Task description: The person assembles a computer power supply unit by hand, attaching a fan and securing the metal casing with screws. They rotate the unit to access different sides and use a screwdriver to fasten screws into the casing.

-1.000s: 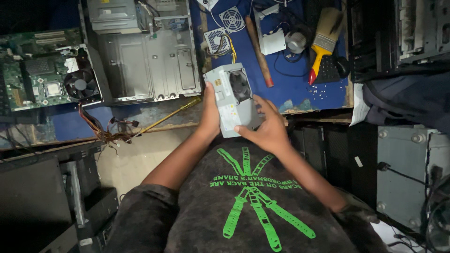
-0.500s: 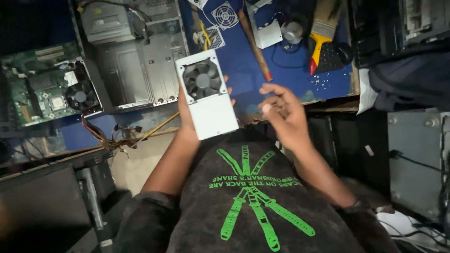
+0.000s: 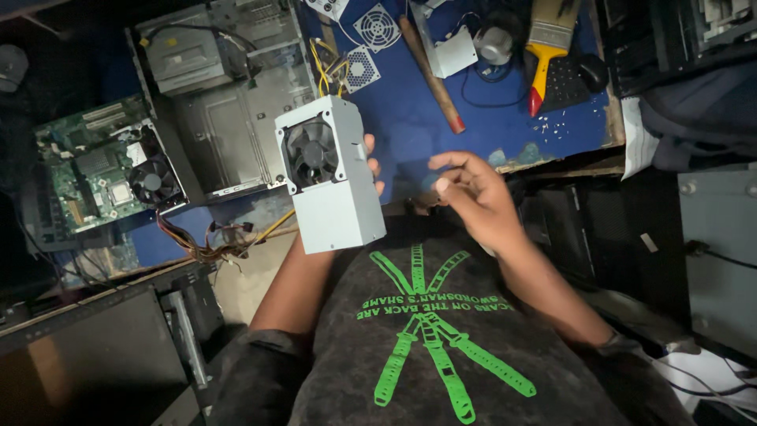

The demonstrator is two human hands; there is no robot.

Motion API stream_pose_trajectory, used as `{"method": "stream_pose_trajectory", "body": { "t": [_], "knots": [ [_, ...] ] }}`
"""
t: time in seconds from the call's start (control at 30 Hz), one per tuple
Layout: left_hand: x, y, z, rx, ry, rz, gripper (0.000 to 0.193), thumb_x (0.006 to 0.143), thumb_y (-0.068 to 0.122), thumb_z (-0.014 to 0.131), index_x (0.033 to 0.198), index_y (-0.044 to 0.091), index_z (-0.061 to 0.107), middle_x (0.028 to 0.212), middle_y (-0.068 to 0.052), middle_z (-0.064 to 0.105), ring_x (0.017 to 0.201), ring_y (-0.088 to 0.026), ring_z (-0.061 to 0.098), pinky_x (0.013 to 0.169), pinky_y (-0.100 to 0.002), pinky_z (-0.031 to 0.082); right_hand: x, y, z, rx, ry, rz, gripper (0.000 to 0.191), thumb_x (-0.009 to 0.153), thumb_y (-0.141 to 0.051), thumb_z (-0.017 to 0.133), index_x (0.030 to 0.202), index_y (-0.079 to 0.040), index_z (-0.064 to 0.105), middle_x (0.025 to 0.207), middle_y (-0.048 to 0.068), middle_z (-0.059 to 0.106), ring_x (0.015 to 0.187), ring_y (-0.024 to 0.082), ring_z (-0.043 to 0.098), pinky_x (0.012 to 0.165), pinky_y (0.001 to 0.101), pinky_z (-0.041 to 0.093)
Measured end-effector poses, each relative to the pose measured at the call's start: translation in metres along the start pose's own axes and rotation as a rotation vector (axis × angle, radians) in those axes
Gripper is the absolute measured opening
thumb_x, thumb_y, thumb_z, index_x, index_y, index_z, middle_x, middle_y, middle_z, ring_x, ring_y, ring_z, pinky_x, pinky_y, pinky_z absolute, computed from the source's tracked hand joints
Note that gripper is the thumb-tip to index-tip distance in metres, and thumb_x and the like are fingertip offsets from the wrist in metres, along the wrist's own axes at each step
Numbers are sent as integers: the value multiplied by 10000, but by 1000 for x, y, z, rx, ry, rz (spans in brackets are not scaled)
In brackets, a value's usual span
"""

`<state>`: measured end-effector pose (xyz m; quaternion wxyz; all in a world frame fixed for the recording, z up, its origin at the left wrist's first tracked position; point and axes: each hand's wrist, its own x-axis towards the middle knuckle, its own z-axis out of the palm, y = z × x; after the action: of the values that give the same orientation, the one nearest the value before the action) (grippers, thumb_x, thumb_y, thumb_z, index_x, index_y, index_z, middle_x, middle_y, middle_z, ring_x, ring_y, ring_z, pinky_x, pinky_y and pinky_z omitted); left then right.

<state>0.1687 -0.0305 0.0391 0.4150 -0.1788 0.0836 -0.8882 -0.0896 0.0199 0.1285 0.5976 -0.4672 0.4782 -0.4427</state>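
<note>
The grey power supply is held up over the table's near edge, fan facing the camera, clear space to its right. The left hand grips it from behind, mostly hidden, only fingertips showing. The right hand hovers just beside it, empty, fingers loosely curled.

Lying open between power supply and right hand: a bare blue mat strip. Crowding at twelve o'clock: wooden handle, small fans, brush. Blocking at ten o'clock: open computer case. Trailing at eight o'clock: loose wires.
</note>
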Motion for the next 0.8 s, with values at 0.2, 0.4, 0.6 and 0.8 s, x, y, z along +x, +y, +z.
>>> {"method": "stream_pose_trajectory", "body": {
  "t": [0.2, 0.4, 0.6, 0.8],
  "knots": [
    [9, -9, 10, 350, 97, 143, 757, 1044, 571, 484, 1593, 59, 383, 1569, -219, 467, 1338, -417, 565, 1166, -599, 401, 0, -9, 20, -109, -103, -95, 437, 995, -124, 673, 1380, 12, 515, 1269, 99, 604, 1097, 124, 608, 910, 269, 562],
    [25, -43, 0, 806, 453, 402, 695, 1103, 576, 310, 1503, 28, 459, 1384, -181, 611, 1232, -307, 642, 1088, -457, 531, 11, -22, 38, -599, -91, -143, 1162, 692, -339, 926, 1549, 19, 226, 1453, 267, 480, 1366, 356, 512, 1101, 449, 432],
    [39, -60, -21, 1038, 613, 463, 687, 1078, 580, 307, 1478, 37, 440, 1342, -164, 611, 1183, -288, 646, 1016, -452, 548, 22, -16, 37, -725, -36, -87, 1107, 708, -353, 881, 1550, 4, 256, 1434, 260, 546, 1361, 360, 552, 1123, 433, 427],
    [40, -63, -38, 967, 624, 429, 826, 1030, 662, 149, 1467, 39, 470, 1319, -140, 643, 1175, -257, 669, 1009, -409, 561, 16, -5, 27, -768, -15, -53, 1049, 726, -309, 875, 1537, 11, 291, 1428, 280, 539, 1363, 372, 535, 1120, 445, 413]
  ]
}}
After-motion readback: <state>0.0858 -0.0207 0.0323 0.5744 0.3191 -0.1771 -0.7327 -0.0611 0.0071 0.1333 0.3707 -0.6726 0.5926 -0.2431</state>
